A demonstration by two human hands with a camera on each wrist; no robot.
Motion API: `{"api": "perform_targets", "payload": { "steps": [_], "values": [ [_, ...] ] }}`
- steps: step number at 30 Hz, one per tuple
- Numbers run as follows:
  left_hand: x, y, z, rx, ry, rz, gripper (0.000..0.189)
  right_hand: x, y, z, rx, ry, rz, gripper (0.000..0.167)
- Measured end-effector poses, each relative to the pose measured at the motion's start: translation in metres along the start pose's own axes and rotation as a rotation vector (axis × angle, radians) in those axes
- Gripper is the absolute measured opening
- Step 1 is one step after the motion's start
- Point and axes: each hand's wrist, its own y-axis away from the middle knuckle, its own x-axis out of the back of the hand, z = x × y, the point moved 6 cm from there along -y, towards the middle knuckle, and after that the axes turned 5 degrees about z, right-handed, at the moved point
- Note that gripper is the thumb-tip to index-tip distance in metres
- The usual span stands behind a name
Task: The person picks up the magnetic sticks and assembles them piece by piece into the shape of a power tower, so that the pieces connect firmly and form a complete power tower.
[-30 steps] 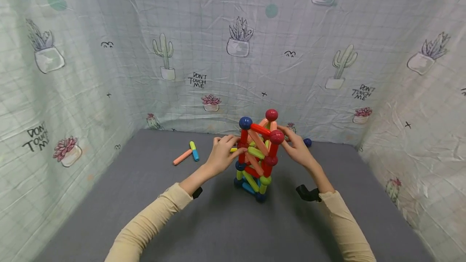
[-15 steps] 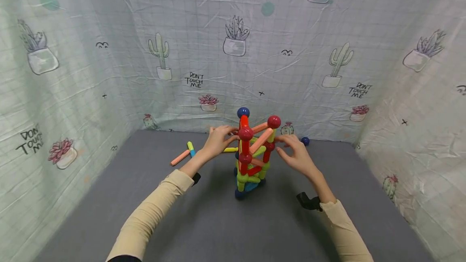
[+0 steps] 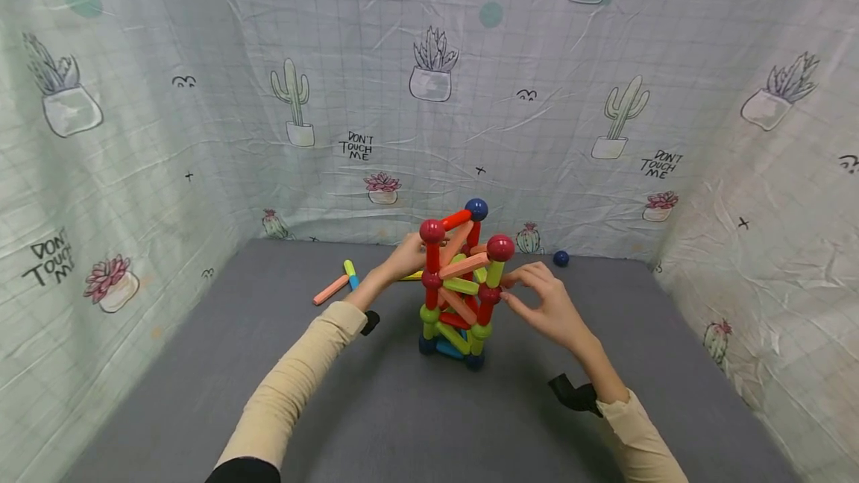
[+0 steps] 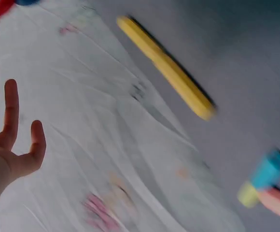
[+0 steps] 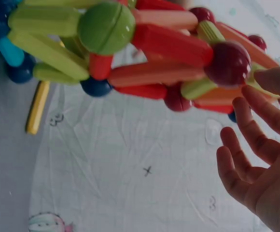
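Note:
A tower of magnetic sticks and balls stands upright on the grey table, with red, orange and green sticks above a blue and green base. On top are two red balls and a blue ball. My right hand pinches its right side, thumb and forefinger at a red ball and the short green stick above it; the other fingers are loosely bent. Behind the tower's left side, my left hand is partly hidden. Several of its fingers spread loosely in the left wrist view, thumb out of frame.
A yellow stick lies behind the tower. Farther left are an orange stick and a joined green and blue piece. One loose blue ball sits at the back right, near the printed cloth backdrop.
The tower has turned clockwise seen from above, its blue top ball passing from left to back right. My left hand has slipped behind it; my right hand has come lower and nearer.

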Motion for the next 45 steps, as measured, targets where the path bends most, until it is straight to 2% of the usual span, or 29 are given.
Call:
{"api": "perform_targets", "payload": {
  "steps": [3,7,9,11,14,16,18,21,24,27,33,39,41,45],
  "values": [
    [0.016,0.015,-0.033,0.079,-0.208,-0.01,0.024,0.012,-0.004,-0.002,0.005,0.006,0.064,0.027],
    [0.041,0.05,-0.086,0.139,-0.528,-0.033,0.02,0.028,-0.014,-0.009,0.022,0.011,0.159,0.039],
    [0.05,0.068,-0.107,0.109,-0.686,-0.047,0.016,0.033,-0.019,-0.014,0.039,0.01,0.181,0.045],
    [0.053,0.083,-0.12,0.078,-0.823,-0.087,0.018,0.036,-0.024,-0.017,0.051,0.005,0.187,0.05],
    [0.051,0.097,-0.125,-0.028,-0.935,-0.118,0.025,0.036,-0.029,-0.022,0.078,-0.011,0.187,0.054],
    [0.049,0.101,-0.125,-0.058,-0.985,-0.148,0.032,0.035,-0.031,-0.024,0.099,-0.024,0.184,0.054],
    [0.047,0.104,-0.126,-0.082,-1.027,-0.154,0.034,0.033,-0.031,-0.026,0.115,-0.027,0.184,0.054],
    [0.044,0.105,-0.129,-0.06,-1.089,-0.169,0.032,0.032,-0.032,-0.028,0.128,-0.024,0.188,0.054],
    [0.043,0.106,-0.131,-0.048,-1.112,-0.161,0.023,0.031,-0.032,-0.028,0.126,-0.021,0.192,0.054],
    [0.042,0.107,-0.131,-0.063,-1.095,-0.129,0.017,0.03,-0.034,-0.028,0.119,-0.022,0.178,0.052],
    [0.043,0.114,-0.132,-0.069,-1.026,-0.052,0.022,0.026,-0.037,-0.028,0.101,-0.009,0.141,0.05],
    [0.046,0.12,-0.126,-0.118,-1.057,0.029,0.021,0.027,-0.036,-0.027,0.094,0.0,0.148,0.05],
    [0.046,0.12,-0.125,-0.12,-1.047,0.034,0.02,0.027,-0.036,-0.028,0.091,0.001,0.148,0.05],
    [0.043,0.12,-0.127,-0.095,-1.03,-0.004,0.02,0.026,-0.037,-0.029,0.096,0.003,0.144,0.049]
  ]
}}
